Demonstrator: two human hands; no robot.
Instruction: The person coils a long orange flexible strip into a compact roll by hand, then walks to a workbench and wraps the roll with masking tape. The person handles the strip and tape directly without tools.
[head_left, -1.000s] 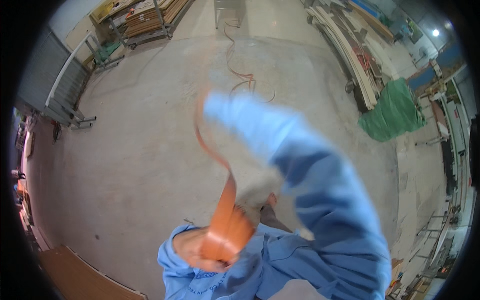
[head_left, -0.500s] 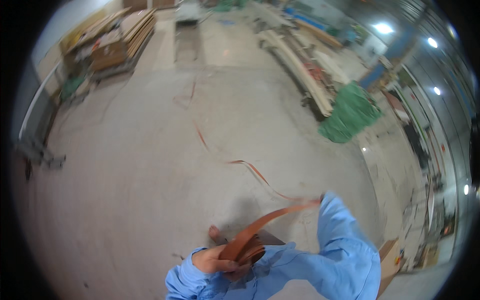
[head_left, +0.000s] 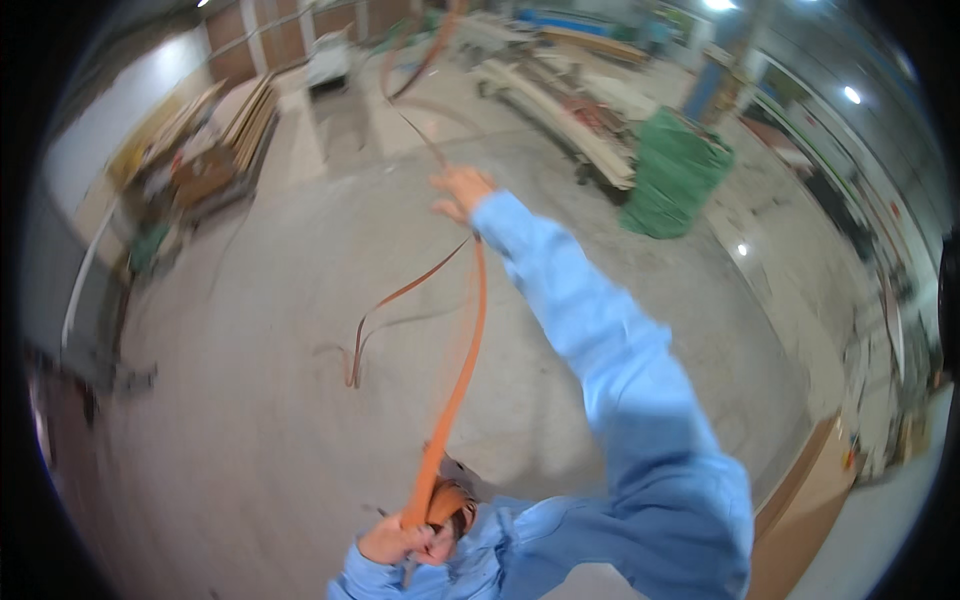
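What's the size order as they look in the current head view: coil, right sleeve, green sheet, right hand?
1. Right sleeve
2. Green sheet
3. Coil and right hand: too alike to rank; the hand is blurred and the coil partly hidden.

A flat orange strip (head_left: 463,375), coiled at its near end, curves loosely forward.

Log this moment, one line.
left hand: holds orange coil | right hand: outstretched, grip unclear | orange strip: runs from coil toward right hand
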